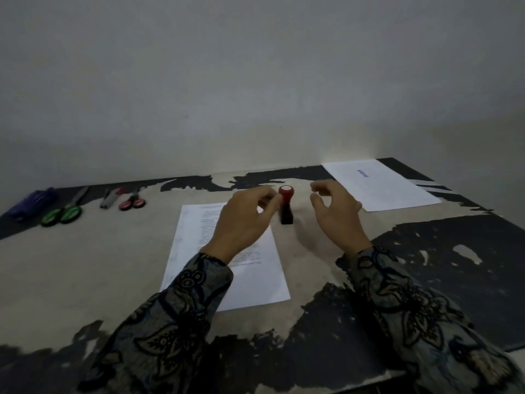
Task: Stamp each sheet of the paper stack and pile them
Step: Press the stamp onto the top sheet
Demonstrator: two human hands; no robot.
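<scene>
1. The stamp (286, 205) is standing upright at the centre of the frame, just off the upper right corner of the paper stack (227, 257). Its red knob is on top and its dark block is sitting on the worn table (85, 265).
2. The left hand (244, 220) is hovering over the upper part of the stack, with its fingertips curling toward the red knob. They are at the knob or touching it, but I cannot tell whether they are actually pinching it.
3. The right hand (338, 214) is hanging just right of the stamp, its fingers loosely curled with a narrow gap, and it is holding nothing.
4. One stamped sheet (380, 184) is lying in the upper right of the frame, well apart from the stack, with a blue mark showing near its far end.
5. The stamp is looking light and rigid, tall over a small base, so it is probably tipping easily. Taking it around the dark shaft below the knob, or capping the knob with the palm, is likely giving the steadiest press.
6. The sheets are thin, limp and smooth. The top one is likely sliding or dragging the sheet under it, so lifting it by a near corner while the other hand is pressing the stack flat seems safest.
7. In the upper left of the frame are lying a blue object (34, 203), green-handled scissors (64, 213), a marker (110, 197) and red-handled scissors (132, 201).
</scene>
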